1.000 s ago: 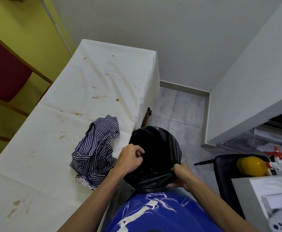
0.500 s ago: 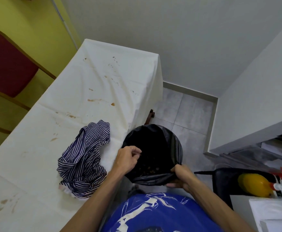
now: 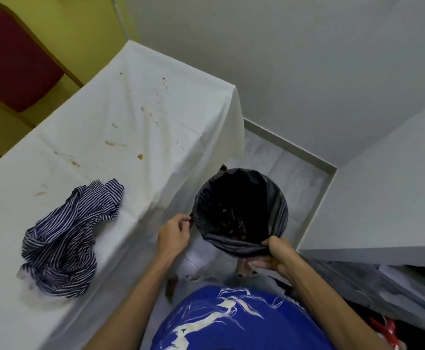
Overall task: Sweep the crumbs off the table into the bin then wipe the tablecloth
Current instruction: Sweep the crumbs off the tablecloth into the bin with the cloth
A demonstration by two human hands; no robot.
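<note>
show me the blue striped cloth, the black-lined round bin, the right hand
blue striped cloth (image 3: 65, 238): head view, middle of heap
black-lined round bin (image 3: 283, 210): head view, right rim
right hand (image 3: 279, 251): head view, back of hand

Setting: a small domestic dining or utility corner. The counter (image 3: 54, 137) carries a white tablecloth (image 3: 188, 104) marked with brown food stains, and beyond the counter a red-padded chair (image 3: 12, 59) stands against a yellow wall (image 3: 87, 26). On the counter's opposite side, grey floor tiles (image 3: 297, 170) with a skirting strip meet plain white walls, and a black-lined bin (image 3: 281, 208) is just beside the counter's edge.
</note>
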